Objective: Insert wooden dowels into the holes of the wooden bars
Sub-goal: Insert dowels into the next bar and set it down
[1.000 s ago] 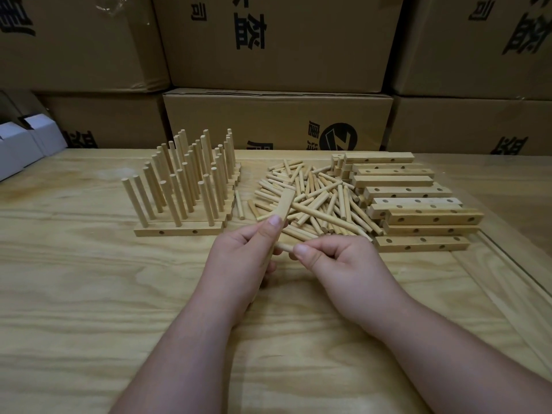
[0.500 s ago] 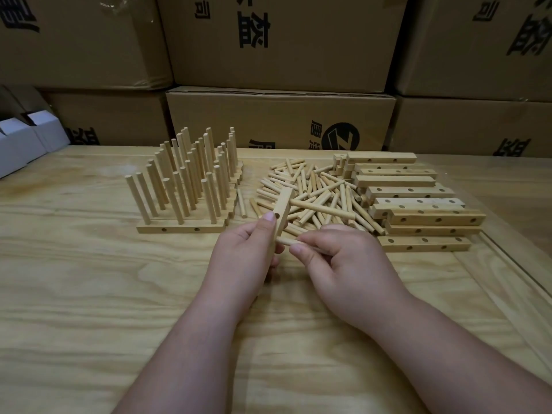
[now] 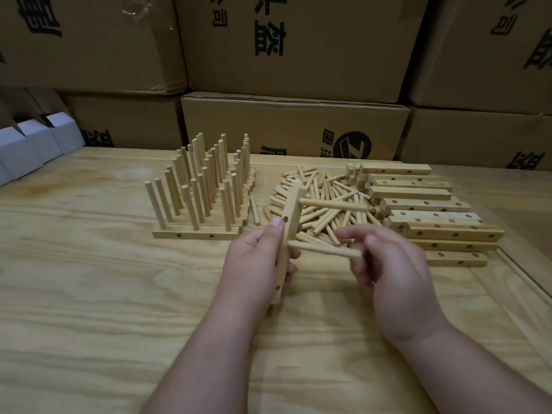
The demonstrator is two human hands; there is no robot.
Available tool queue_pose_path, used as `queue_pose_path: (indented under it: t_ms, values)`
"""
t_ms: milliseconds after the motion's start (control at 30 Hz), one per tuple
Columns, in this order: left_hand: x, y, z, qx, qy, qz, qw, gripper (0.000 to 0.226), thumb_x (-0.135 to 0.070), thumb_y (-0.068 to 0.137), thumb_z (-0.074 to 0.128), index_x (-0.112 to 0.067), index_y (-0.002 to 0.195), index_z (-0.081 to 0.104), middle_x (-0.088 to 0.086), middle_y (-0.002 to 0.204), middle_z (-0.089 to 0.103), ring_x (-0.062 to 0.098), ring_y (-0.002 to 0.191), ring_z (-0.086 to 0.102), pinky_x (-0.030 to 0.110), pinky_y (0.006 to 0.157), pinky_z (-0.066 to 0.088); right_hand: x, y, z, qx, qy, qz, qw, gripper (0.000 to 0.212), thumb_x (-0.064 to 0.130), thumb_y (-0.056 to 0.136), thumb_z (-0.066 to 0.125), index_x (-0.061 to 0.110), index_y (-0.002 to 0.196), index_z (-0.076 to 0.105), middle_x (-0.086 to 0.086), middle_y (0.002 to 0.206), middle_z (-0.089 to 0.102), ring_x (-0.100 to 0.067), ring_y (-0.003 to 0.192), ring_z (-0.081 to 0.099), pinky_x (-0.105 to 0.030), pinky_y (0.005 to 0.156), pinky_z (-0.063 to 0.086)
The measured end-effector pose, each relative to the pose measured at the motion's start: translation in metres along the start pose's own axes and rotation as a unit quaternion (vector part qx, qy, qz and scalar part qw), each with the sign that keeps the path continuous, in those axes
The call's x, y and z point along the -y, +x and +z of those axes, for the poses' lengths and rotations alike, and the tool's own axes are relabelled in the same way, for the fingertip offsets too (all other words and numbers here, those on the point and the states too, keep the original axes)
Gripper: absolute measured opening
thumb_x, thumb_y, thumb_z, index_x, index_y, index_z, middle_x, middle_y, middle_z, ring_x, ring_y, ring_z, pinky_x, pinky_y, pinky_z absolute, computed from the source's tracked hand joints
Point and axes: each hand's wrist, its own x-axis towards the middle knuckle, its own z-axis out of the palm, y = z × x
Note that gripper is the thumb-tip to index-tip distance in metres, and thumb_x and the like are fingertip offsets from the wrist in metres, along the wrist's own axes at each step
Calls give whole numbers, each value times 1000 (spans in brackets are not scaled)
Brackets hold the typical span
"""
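Since a moment ago our right hand has drawn back from the dowel, fingers loosely curled, tips just at its right end. The dowel juts rightward from the bar, its left end in the bar's face; we judge it seated, second after the upper dowel. Our left hand grips the bar upright above the table, thumb near an empty side hole. Loose dowels lie beyond, empty bars far right, finished bars far left. Next, we reckon: another dowel
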Motion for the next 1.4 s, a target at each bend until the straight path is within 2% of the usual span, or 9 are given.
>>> queue_pose_path:
  t_ms: [133,233,333,433,533,667,967,1167,1400]
  values:
    - [-6,-2,-9,38,-84,-1,996,49,-42,106,41,-17,93,81,1,61,59,13,48,51,22,44,44,-2,8,3,-84,-119,-36,989,29,37,94,46,29,87,73,5,59,56,-5,53,48,-25,50,40]
    - [-8,-2,-6,42,-122,-4,992,49,-35,106,42,-8,88,79,4,57,59,13,45,51,23,40,44,-4,28,23,-29,-297,-77,951,14,32,93,59,41,85,66,18,77,65,5,72,59,-16,55,45]
    - [-10,-4,-4,35,-131,-15,991,43,-30,105,43,3,99,72,4,59,63,14,44,53,24,40,45,-5,61,47,48,-429,-107,896,8,34,90,62,41,90,66,21,85,56,-1,85,54,-24,70,45]
    - [-11,-5,-6,30,-108,-8,994,43,-28,103,42,-4,88,75,1,59,65,13,46,54,24,41,46,-13,102,72,120,-511,-94,846,9,39,84,62,36,90,69,18,84,49,-13,89,52,-35,77,48]
    - [-10,-5,-8,41,-106,-3,994,49,-30,102,42,-14,72,77,1,57,64,12,46,54,25,42,46,-23,131,93,139,-510,-59,847,25,50,71,55,32,81,69,14,82,60,-14,82,61,-38,73,56]
    - [-9,-2,-8,56,-121,-7,991,44,-41,86,45,-14,70,77,4,55,62,13,46,55,25,43,45,-42,157,109,123,-529,-37,839,17,50,65,57,34,67,64,16,66,63,-9,67,61,-34,66,56]
    - [-6,1,-8,63,-122,-8,991,45,-42,84,45,-15,70,77,6,54,59,13,47,55,25,43,45,-44,165,126,146,-624,-99,761,31,53,61,53,25,52,63,6,65,56,-11,64,44,-38,72,26]
    - [-10,0,-9,43,-117,-7,992,52,-30,104,40,-15,70,77,7,54,59,14,45,54,23,42,45,-38,162,134,107,-623,-26,774,29,44,65,62,20,49,62,2,55,60,-18,59,54,-37,66,36]
    - [-11,0,-8,38,-134,-7,990,52,-27,105,41,-16,71,79,3,66,70,12,47,58,24,40,47,-2,143,91,31,-468,42,882,23,40,77,65,18,68,69,-1,62,67,-20,59,64,-35,55,54]
